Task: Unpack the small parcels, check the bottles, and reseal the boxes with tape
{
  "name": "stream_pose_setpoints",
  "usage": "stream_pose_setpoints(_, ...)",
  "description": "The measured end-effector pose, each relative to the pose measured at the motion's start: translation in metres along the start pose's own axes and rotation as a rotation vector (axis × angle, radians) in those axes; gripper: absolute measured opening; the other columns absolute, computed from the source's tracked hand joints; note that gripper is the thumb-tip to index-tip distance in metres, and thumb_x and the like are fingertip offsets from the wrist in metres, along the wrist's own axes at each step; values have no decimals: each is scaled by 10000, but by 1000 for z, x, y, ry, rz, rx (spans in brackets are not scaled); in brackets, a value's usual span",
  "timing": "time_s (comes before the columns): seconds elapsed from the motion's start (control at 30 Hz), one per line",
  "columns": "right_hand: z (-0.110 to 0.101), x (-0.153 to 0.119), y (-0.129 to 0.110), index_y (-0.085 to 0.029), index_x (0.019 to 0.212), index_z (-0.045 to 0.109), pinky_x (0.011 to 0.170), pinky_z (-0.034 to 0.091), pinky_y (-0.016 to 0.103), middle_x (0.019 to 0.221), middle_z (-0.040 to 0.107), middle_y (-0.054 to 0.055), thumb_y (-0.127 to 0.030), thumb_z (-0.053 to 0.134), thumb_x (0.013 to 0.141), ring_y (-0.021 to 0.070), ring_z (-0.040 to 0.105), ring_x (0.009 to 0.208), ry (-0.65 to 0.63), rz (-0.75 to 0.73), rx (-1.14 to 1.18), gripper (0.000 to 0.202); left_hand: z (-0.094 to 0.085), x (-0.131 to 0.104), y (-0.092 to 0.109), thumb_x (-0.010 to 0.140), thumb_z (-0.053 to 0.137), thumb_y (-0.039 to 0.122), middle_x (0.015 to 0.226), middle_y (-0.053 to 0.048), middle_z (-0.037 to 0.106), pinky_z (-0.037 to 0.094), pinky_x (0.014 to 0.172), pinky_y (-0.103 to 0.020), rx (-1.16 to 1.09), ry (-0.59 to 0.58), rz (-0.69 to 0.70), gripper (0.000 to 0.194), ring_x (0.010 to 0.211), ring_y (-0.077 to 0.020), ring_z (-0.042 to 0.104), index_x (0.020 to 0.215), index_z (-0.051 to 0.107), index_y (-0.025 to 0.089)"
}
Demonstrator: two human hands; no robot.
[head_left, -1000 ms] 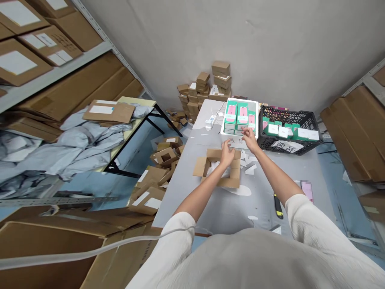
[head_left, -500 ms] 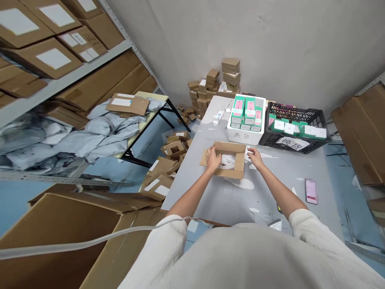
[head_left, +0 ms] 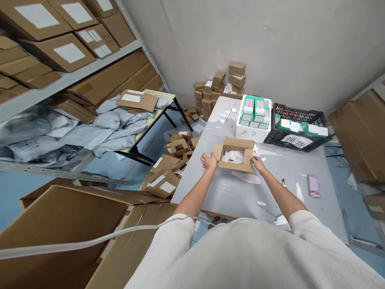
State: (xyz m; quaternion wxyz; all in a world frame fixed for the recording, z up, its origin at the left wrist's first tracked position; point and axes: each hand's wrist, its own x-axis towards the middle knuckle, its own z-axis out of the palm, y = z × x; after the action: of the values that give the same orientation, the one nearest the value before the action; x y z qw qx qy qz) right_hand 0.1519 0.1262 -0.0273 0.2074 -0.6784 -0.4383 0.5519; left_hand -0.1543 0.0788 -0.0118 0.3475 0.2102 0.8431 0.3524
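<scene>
A small cardboard box (head_left: 237,165) sits on the grey table with its top flaps spread. White plastic wrapping (head_left: 233,156) lies inside it; whatever is under the wrapping is hidden. Just left of the box's left flap is my left hand (head_left: 208,161), fingers loosely bent and apart, with nothing visible in them. My right hand (head_left: 258,163) pinches the box at its right front corner. Scraps of white paper (head_left: 246,177) lie around the box on the table.
Behind the box stand a white bin (head_left: 248,134) and a black crate (head_left: 296,142), both holding green-and-pink boxes. A phone (head_left: 313,186) and a cutter (head_left: 284,183) lie right. Left are a big open carton (head_left: 60,233), a cardboard pile (head_left: 164,182) and grey mailing bags (head_left: 99,130).
My left hand has come out of the box and moved to its left side. My right hand has closed on the box's right corner. The view has shifted slightly.
</scene>
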Motion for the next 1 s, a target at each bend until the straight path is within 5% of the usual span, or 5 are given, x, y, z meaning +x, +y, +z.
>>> stream_pose_setpoints(0.13,-2,-18,-2,-246,1171,741,910,599,372,1272,775,112,-497,642,841,278,714,1132,56,64,48,426,-2,0,-1,1117,311,594,1221,-165,797,564,1031,-441,-211,-167,-86,610,1235,-321,732,1172,752,176)
stream_pose_setpoints(0.3,13,-39,-5,-316,1306,682,866,620,357,1429,712,79,-616,580,936,243,709,1164,32,148,111,487,-4,-8,-11,1046,463,665,1187,-124,830,520,1135,-443,-178,-436,98,580,1286,-327,706,978,817,211)
stream_pose_setpoints(0.4,29,-46,-9,-327,1312,671,860,621,350,1466,696,65,-652,558,961,246,705,1187,17,148,115,491,-11,-11,-22,1017,560,569,1290,-109,802,480,1198,-433,-123,-474,227,438,1316,-313,687,998,823,219)
stream_pose_setpoints(0.63,84,-35,-39,-298,1380,690,911,620,384,1457,718,91,-750,583,953,283,706,1189,-125,-3,-14,630,-69,9,-50,1012,599,410,1490,-143,687,417,1260,-411,-70,-263,304,299,1461,-304,587,1077,799,199)
stream_pose_setpoints(1.0,229,-5,-130,-286,1395,753,984,618,427,1352,769,73,-805,535,978,286,739,1093,-515,-331,-218,701,-210,24,-85,1043,600,412,1488,-129,647,374,1316,-421,-33,221,215,347,1501,-298,539,1273,776,221)
